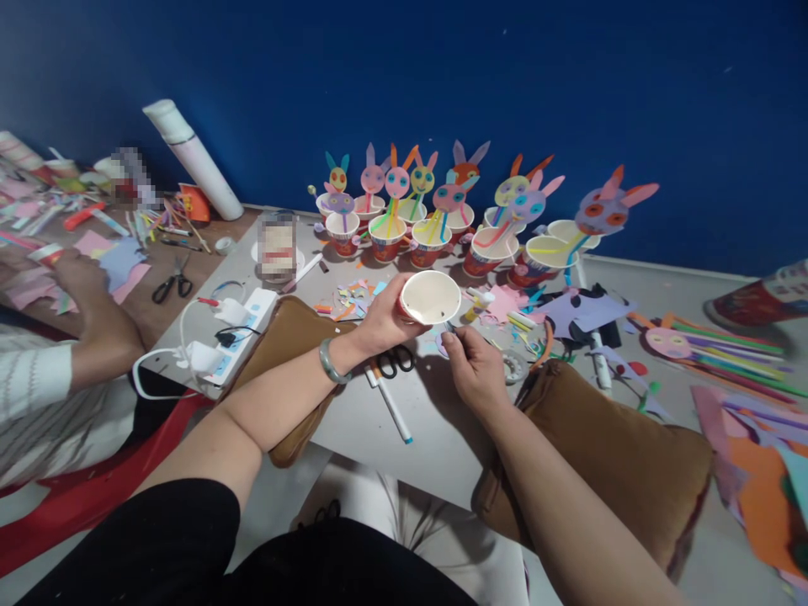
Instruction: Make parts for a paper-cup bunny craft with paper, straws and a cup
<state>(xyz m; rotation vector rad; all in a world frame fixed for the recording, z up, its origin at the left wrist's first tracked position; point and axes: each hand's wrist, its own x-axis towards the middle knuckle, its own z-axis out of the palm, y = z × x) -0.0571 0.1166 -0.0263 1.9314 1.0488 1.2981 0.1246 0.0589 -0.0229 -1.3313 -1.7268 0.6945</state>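
Note:
My left hand (380, 320) is wrapped round a paper cup (432, 297), its open mouth turned up toward me. Inside, the cup is white, with a small dark spot near its lower rim. Just right of and below the cup, my right hand (475, 370) is closed in a pinch. A small dark tip shows at its fingers, too little to name. Under the cup lie black-handled scissors (396, 362) and a white marker (392, 406) with a blue end. A clear tape roll (514, 367) sits beside my right hand.
Several paper cups with rabbit-faced paper figures (397, 183) line the blue wall. Brown cushions (622, 454) lie along the table's near edge on both sides. A power strip (243, 332) with plugs is at left, near a co-worker's hand (76, 273). Colored paper scraps (505, 301) lie about.

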